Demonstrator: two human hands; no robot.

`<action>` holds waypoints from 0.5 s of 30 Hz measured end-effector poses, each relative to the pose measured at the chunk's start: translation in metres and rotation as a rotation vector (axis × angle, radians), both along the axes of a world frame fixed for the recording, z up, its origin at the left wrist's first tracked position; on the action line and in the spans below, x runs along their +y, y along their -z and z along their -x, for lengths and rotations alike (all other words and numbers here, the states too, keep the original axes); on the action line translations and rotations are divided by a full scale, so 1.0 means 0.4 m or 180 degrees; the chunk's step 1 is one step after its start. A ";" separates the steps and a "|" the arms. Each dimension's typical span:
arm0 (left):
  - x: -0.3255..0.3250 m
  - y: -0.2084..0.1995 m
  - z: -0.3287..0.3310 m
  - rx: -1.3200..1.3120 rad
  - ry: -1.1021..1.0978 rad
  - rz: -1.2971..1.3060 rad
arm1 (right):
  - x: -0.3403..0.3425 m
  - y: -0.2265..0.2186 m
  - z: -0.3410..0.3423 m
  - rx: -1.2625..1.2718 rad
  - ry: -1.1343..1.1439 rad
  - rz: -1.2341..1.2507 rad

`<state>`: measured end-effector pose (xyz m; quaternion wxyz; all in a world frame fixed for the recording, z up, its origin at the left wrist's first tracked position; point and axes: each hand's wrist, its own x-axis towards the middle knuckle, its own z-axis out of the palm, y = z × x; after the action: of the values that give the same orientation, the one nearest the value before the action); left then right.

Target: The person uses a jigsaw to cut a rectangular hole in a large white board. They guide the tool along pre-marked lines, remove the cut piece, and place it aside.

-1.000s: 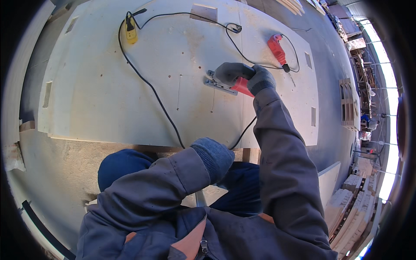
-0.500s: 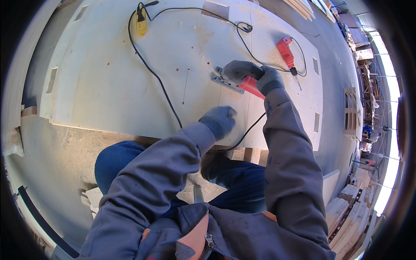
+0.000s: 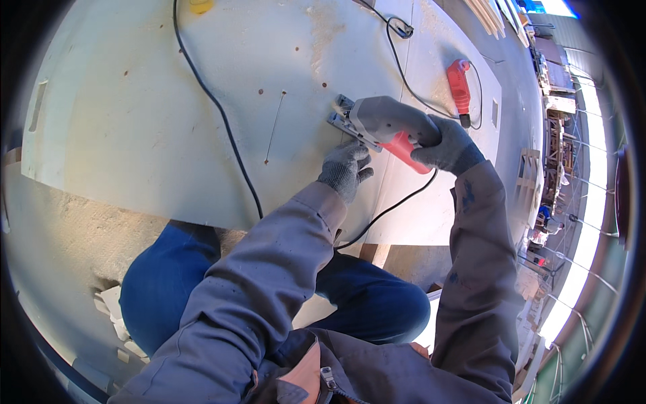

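Note:
A grey and red jigsaw (image 3: 393,124) is tilted on its side over a large pale board (image 3: 222,60), its metal base plate turned to the left. My right hand (image 3: 449,145), in a grey glove, wraps round its handle at the rear. My gloved left hand (image 3: 344,170) is at the lower edge of the base plate, fingers curled in. Whether those fingers hold a small thing or just touch the plate is hidden. Left of the jigsaw, a thin slit (image 3: 275,128) with a small hole at each end runs through the board.
A red drill (image 3: 459,87) lies at the board's right. Black cables (image 3: 219,111) cross the board, one running down its left part. A yellow socket block (image 3: 200,6) shows at the top edge. Several small dark holes dot the board. Stacked timber (image 3: 481,15) lies beyond it.
My left hand has moved up to the jigsaw's base plate. The jigsaw has turned more onto its side, with my right hand now behind its handle. The whole view has shifted.

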<state>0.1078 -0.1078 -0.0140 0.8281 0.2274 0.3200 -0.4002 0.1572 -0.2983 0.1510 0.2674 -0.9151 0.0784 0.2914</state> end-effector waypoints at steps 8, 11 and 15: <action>-0.019 0.048 -0.005 0.0046 -0.0422 0.0508 | 0.071 -0.062 -0.046 0.0233 -0.0166 -0.0020; -0.030 0.041 -0.003 -0.0810 -0.0411 0.0306 | 0.074 -0.061 -0.072 0.0244 -0.0353 0.0145; -0.044 0.014 -0.038 0.0062 -0.0380 0.0578 | 0.069 -0.070 -0.093 0.0252 -0.0409 0.0250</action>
<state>0.1230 -0.1253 -0.0196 0.8645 0.1280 0.3035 -0.3796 0.1944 -0.2706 0.1792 0.2087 -0.9158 0.0414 0.3406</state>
